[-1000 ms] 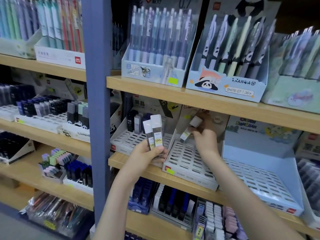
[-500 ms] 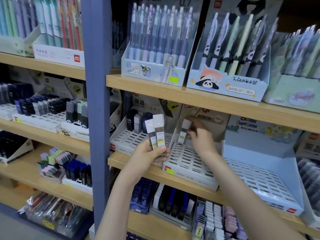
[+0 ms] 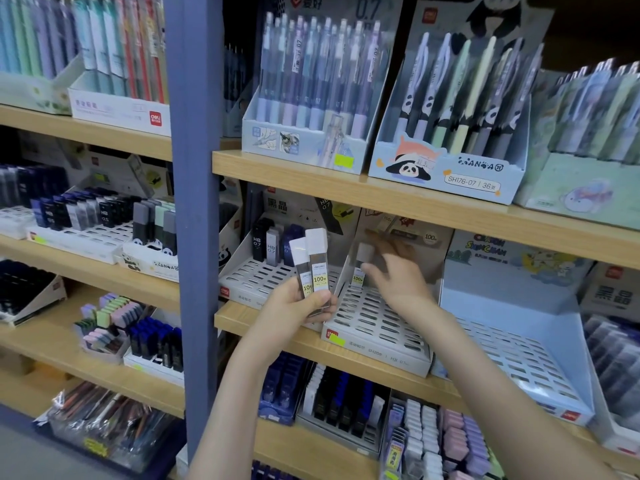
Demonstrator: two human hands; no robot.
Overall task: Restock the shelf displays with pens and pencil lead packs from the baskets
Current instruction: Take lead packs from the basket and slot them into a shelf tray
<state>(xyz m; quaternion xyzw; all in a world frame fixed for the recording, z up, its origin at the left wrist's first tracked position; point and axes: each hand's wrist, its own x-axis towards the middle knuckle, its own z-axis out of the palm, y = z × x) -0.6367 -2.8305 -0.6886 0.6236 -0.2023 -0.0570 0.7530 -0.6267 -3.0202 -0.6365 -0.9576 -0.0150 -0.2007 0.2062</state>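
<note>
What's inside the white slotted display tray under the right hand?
One clear pencil lead pack with a white cap stands at its back left; visible slots are empty. The right hand hides part of the back rows.

I hold two lead packs [image 3: 313, 268] in my left hand [image 3: 294, 308]; one pack [image 3: 358, 277] stands at the tray's [image 3: 374, 320] back-left corner.

The right hand [image 3: 398, 278] is smearing into motion blur at the far end of the grey slotted tray [image 3: 374, 323], so whether it is gripping the single lead pack [image 3: 364, 253] there is not coming across (its fingers are covering part of that pack). The left hand [image 3: 294, 306] is hiding the lower ends of the two lead packs [image 3: 318, 265] it is holding, and their small print is reading as mere specks. At the far right, the pastel pen display [image 3: 588, 188] is blurring and running off the edge.
</note>
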